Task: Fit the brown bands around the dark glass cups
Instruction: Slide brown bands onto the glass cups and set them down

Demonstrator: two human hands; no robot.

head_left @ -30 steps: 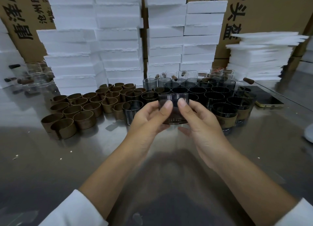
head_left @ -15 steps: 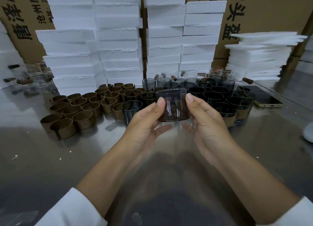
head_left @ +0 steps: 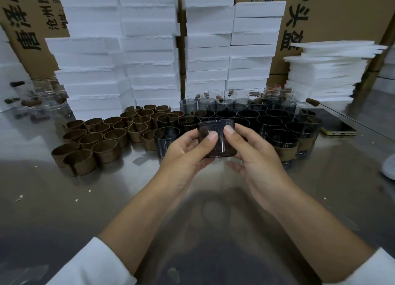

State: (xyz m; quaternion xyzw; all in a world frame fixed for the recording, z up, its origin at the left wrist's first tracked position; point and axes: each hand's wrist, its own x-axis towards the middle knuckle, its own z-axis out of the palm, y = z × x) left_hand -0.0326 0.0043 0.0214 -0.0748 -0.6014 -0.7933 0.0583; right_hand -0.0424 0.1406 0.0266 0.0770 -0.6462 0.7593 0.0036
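Nearly upright dark glass cup point(head_left: 220, 149), left hand point(head_left: 186, 153), right hand point(head_left: 256, 156) gripping

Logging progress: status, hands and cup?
Left hand, right hand both grip one dark glass cup. No band seen on it. Brown bands wait left. Nothing blocking.

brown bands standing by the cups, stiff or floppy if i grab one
Probably springy, not floppy: each brown band stands upright on the table, holding its curl. Likely light, being thin strip. The open split suggests it flexes under a firm squeeze.
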